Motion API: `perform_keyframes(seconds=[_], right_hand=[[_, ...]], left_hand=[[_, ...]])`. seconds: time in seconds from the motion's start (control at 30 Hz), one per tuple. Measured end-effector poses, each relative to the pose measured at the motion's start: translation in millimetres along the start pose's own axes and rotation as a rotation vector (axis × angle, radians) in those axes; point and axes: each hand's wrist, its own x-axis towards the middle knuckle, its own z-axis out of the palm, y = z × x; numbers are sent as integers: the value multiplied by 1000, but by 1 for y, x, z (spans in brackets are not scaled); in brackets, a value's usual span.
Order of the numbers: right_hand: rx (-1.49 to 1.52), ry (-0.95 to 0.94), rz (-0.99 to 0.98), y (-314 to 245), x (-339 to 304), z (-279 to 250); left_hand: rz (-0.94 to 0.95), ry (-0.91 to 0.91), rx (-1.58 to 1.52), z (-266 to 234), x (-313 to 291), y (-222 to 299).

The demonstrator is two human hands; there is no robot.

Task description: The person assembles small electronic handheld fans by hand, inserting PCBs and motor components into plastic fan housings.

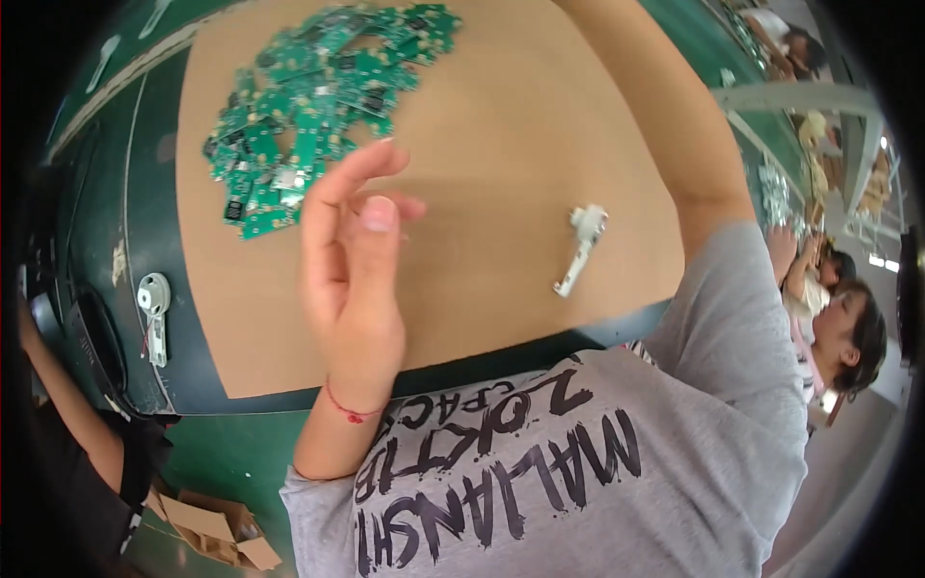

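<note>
Spreading behind everything, a dk green table shows mainly at the L of the frame. Brown sheet on it fills most of ctr & top. Person's grey printed shirt takes up bottom ctr & lower R. R arm runs from its sleeve thru the upper R & out past the top edge; R hand is out of frame, so can't tell what its fingers are doing. Pile of green circuit boards lies on the sheet, upper L to top ctr, many overlapping. L hand is L of ctr, raised over the sheet near the pile's lower end; its fingers are half-bent & loosely parted, a bit blurred. White part, wide head & slim stem, lies on the sheet R of ctr, head toward the top, well apart from L hand. Another white part, round-headed, sits on the table, far L. Thin red bracelet rings the L wrist.
</note>
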Motion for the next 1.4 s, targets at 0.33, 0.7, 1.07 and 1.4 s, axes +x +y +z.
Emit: perform_keyframes(seconds=[0.33, 0.7, 1.07, 1.4], right_hand=[[-52, -20, 197, 18, -270, 83], [-201, 491, -189, 4, -273, 130], [-28, 431, -276, 7, -248, 142], [350, 383, -113, -4, -246, 128]], left_hand=[[48, -641, 852, 45, -58, -30], [319, -478, 1157, 44, -55, -23], [240, 47, 1499, -39, 75, 11], [-40, -115, 453, 1, 3, -6]])
